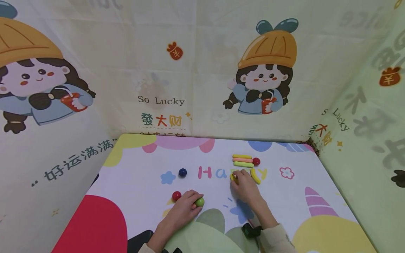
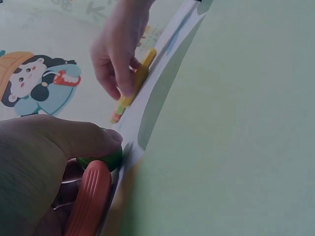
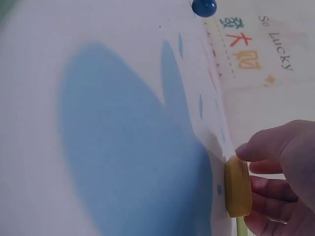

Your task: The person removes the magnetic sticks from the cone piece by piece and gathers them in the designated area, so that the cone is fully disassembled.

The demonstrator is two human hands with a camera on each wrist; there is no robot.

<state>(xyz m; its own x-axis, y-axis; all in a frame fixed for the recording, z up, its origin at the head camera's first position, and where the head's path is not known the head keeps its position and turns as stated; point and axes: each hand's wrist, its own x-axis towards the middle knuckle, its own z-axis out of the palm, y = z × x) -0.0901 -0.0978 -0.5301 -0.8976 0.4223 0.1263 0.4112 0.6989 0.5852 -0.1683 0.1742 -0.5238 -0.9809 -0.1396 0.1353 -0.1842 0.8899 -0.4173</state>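
Observation:
My left hand (image 1: 183, 209) lies low over the tabletop, its thumb and fingers around a green ball (image 1: 199, 202). The left wrist view shows the thumb on that green ball (image 2: 110, 160), with a ridged orange-red stick (image 2: 91, 201) close against the fingers; how it is held is partly hidden. Just left of this hand sits a red ball (image 1: 177, 195). Farther right, my right hand (image 1: 246, 186) pinches a short yellow piece (image 3: 238, 189) at the table surface. A curved yellow piece (image 1: 255, 176) lies right of its fingers.
Beyond the right hand, yellow, pink and green sticks (image 1: 242, 160) lie side by side, with another red ball (image 1: 256, 161) at their right end. A dark blue ball (image 1: 182, 172) rests left of the printed letters. Printed cloth walls (image 1: 205, 80) enclose the table's back and sides.

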